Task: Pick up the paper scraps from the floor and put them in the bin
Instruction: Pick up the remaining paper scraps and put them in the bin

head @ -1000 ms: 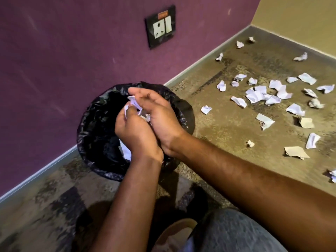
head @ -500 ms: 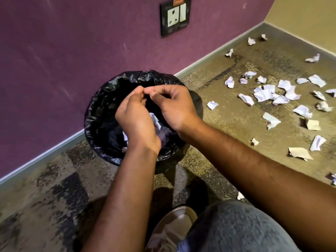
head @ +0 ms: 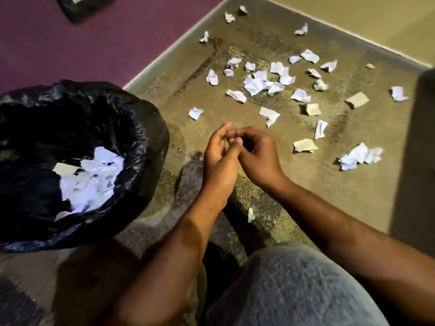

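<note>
The bin [head: 150, 128], lined with a black bag, stands at the left against the purple wall, with white paper scraps [head: 94, 175] piled inside. My left hand [head: 219, 161] and my right hand [head: 256, 156] hover together over the floor just right of the bin. Their fingertips touch, fingers loosely curled, and I see no paper in either. Several white and tan scraps [head: 259, 83] lie scattered beyond the hands. The closest are a white scrap [head: 195, 113], a folded piece [head: 269, 115] and a tan piece [head: 304, 145]. A small scrap [head: 251, 214] lies between my forearms.
The floor runs into a corner between the purple wall [head: 94, 43] and a beige wall [head: 376, 20]. A wall socket [head: 82, 5] sits at the top left. My grey-clad knee [head: 294, 290] fills the bottom right. A dark upright shape [head: 423, 137] stands at the right edge.
Both hands were over the bin with white paper between them. The paper has dropped in, and the empty hands have moved right, off the bin. The view has swung right.
</note>
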